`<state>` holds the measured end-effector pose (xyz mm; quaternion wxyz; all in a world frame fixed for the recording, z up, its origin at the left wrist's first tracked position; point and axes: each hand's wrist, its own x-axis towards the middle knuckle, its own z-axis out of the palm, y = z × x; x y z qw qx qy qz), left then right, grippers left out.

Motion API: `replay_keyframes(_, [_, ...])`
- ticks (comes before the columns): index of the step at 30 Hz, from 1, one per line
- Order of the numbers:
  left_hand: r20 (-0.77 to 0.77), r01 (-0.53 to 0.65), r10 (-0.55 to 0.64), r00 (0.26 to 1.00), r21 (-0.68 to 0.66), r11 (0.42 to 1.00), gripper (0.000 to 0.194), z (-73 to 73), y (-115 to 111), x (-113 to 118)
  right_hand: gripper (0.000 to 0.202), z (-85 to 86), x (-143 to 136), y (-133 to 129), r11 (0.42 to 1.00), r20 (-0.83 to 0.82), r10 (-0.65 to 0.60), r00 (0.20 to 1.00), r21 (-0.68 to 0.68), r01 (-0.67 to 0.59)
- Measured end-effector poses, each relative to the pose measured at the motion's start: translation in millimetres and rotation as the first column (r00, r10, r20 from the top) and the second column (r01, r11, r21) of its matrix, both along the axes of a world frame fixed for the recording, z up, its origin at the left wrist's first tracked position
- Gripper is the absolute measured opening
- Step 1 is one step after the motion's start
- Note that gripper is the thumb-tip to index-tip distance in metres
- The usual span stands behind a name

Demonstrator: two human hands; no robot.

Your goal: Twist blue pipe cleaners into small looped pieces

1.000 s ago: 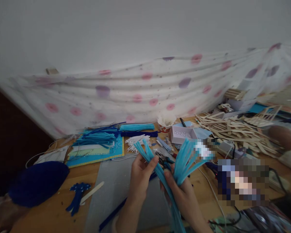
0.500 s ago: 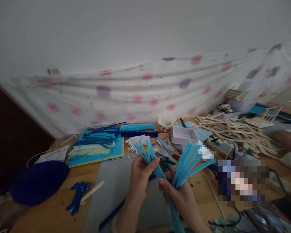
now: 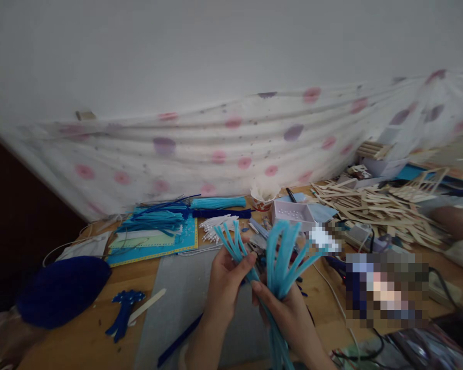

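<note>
Light blue fuzzy strips (image 3: 281,257) fan out in two bunches above the grey mat (image 3: 170,288). My left hand (image 3: 229,277) pinches the smaller bunch between thumb and fingers, its tips spreading up and left. Just right of it, my right hand (image 3: 283,308) is closed around the larger bunch and the lower part of the strips, which hang down to the bottom edge. Its thumb lies across them, near my left fingertips. A dark blue strip (image 3: 179,341) lies on the mat, partly behind my left forearm.
A dark blue oval (image 3: 64,290), a blue shape (image 3: 125,313) and a wooden stick (image 3: 148,306) lie left. Behind are blue strip bundles (image 3: 154,221), a white box (image 3: 293,215) and a cup (image 3: 263,198). Wooden sticks (image 3: 370,210) pile up right, near a blurred arm (image 3: 451,221).
The larger bunch in my right hand has swung left and more upright, closer to the smaller bunch. My left hand has shifted only slightly and keeps its pinch.
</note>
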<state>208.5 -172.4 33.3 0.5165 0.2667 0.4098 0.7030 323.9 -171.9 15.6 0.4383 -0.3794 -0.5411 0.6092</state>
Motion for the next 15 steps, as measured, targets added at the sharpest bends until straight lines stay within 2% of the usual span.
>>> replay_keyframes(7, [0.035,-0.030,0.030,0.999,0.005,1.000,0.039,-0.8,0.8,0.1,0.043,-1.1,-0.4,0.3,0.997,0.020,0.069,0.997,0.021,-0.069])
replay_keyframes(11, [0.046,0.032,-0.032,0.998,0.000,1.000,0.039,-1.6,0.4,0.0,0.041,-3.7,0.5,-0.5,0.996,0.039,0.079,0.996,0.040,-0.080])
replay_keyframes(15, [0.050,0.083,-0.083,0.995,0.006,0.997,0.040,-0.9,-1.2,0.5,0.044,-6.6,-0.2,-0.6,0.998,0.057,0.032,0.998,0.044,-0.034])
